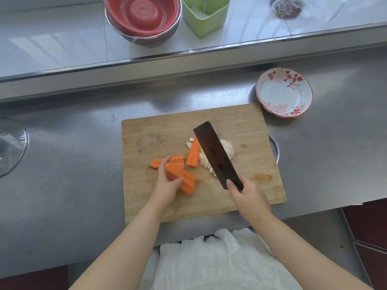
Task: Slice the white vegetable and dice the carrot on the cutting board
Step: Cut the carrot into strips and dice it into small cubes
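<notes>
A wooden cutting board (240, 122) lies on the steel counter. My left hand (166, 183) grips a bundle of long carrot strips (184, 178) near the board's middle. Another carrot piece (165, 162) lies behind that hand, and a third carrot wedge (193, 153) sits further right. White vegetable slices (206, 164) lie in a row beside it, with an uncut white chunk (229, 147) partly hidden by the blade. My right hand (249, 195) grips the handle of a dark cleaver (215, 153), which is held tilted over the white slices.
A red-flowered white dish (270, 95) stands off the board's far right corner. On the raised shelf behind are stacked red and steel bowls (142, 17) and a green container (211, 24). A glass lid (12, 147) lies at the left. The counter's front edge is near my body.
</notes>
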The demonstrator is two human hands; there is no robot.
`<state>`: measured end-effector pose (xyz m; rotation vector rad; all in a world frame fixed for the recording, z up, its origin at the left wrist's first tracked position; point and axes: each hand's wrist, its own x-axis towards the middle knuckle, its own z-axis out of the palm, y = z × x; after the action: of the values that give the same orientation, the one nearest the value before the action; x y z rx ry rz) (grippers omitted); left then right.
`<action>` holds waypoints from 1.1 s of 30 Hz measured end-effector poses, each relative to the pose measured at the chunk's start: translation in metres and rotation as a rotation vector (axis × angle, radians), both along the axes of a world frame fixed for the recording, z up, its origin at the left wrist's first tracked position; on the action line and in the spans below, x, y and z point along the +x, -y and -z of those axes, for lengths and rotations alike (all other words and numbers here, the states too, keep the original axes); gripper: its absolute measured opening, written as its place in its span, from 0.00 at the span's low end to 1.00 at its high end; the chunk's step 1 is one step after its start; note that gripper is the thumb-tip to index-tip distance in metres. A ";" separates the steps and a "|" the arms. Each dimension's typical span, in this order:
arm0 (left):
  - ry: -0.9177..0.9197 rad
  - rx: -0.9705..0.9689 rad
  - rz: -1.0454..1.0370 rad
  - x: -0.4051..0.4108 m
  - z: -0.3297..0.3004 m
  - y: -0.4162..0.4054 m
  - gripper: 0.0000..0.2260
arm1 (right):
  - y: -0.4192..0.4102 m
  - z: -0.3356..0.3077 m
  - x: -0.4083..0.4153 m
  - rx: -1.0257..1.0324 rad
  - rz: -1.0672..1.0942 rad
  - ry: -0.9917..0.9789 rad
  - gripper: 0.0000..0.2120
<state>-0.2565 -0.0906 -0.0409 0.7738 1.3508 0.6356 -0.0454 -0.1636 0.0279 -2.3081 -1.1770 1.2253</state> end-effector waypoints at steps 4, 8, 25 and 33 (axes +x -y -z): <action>-0.085 -0.055 0.016 -0.025 0.010 0.006 0.16 | -0.001 0.003 -0.004 -0.010 -0.061 0.023 0.09; -0.211 -0.062 0.018 -0.033 0.011 0.009 0.11 | -0.003 0.004 -0.011 -0.030 -0.129 0.032 0.09; -1.075 0.347 0.425 -0.037 0.003 0.007 0.24 | -0.005 0.011 -0.013 -0.063 -0.185 0.071 0.07; -0.942 0.824 0.847 -0.050 0.023 0.027 0.21 | -0.004 0.016 -0.011 -0.051 -0.173 0.075 0.08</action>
<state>-0.3066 -0.1177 -0.0644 2.3620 1.3453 0.0722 -0.0566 -0.1596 0.0116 -2.3491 -1.4132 1.2487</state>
